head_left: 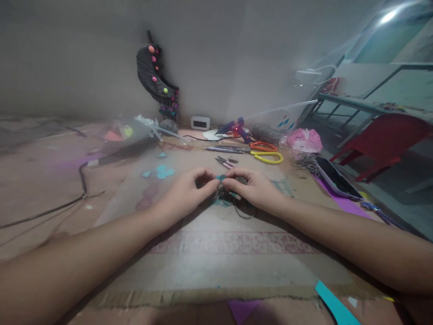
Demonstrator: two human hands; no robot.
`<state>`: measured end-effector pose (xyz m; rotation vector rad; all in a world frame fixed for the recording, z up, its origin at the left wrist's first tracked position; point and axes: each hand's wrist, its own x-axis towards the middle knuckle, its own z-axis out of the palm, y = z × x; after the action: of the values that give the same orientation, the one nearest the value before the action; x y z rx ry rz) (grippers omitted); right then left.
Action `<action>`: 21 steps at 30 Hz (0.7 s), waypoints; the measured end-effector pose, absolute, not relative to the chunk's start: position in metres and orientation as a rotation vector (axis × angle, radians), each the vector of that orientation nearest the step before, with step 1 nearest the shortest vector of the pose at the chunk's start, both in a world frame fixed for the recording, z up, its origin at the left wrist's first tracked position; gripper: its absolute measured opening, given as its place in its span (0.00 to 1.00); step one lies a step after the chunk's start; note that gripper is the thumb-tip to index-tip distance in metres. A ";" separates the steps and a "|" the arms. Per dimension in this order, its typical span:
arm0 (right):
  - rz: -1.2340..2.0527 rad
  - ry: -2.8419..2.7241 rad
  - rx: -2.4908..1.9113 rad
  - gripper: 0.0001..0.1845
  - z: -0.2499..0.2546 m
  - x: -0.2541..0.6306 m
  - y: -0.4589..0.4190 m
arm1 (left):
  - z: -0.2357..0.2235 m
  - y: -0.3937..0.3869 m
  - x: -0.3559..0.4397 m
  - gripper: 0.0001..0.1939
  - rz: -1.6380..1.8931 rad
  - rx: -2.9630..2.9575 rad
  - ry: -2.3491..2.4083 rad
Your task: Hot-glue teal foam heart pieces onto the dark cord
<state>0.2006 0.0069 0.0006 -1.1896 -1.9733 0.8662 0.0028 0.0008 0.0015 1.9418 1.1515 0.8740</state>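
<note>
Teal piece mid-frame, long axis unclear, cord loop lower right; left hand, right hand angled inward, fingertips pinching piece.

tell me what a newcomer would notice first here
Probably the dark crescent dotted with bright beads, up against the wall behind the work surface. Next, the two bare hands, left and right, meeting mid-picture over a small teal piece. The red chair off to the right also stands out.
</note>
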 end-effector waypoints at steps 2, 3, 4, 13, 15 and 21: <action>0.808 -1.947 -1.169 0.11 0.001 0.201 0.007 | 0.002 0.000 0.003 0.09 0.870 1.933 1.161; 0.780 -1.946 -1.163 0.10 0.001 0.201 0.007 | 0.002 0.000 0.003 0.09 0.869 1.927 1.162; 0.756 -1.953 -1.161 0.09 0.001 0.201 0.007 | 0.002 0.000 0.003 0.10 0.868 1.923 1.162; 0.756 -1.978 -1.158 0.08 0.001 0.201 0.005 | 0.003 -0.001 0.003 0.11 0.867 1.932 1.170; 0.747 -1.982 -1.164 0.07 0.001 0.201 0.005 | 0.003 -0.001 0.003 0.11 0.862 1.940 1.161; 0.693 -1.978 -1.153 0.07 0.005 0.200 0.002 | 0.007 -0.002 0.005 0.14 0.822 1.951 1.156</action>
<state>0.1999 0.0025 0.0045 -1.1525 -1.9778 0.6928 0.0046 -0.0021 0.0069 1.9515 1.1564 0.8221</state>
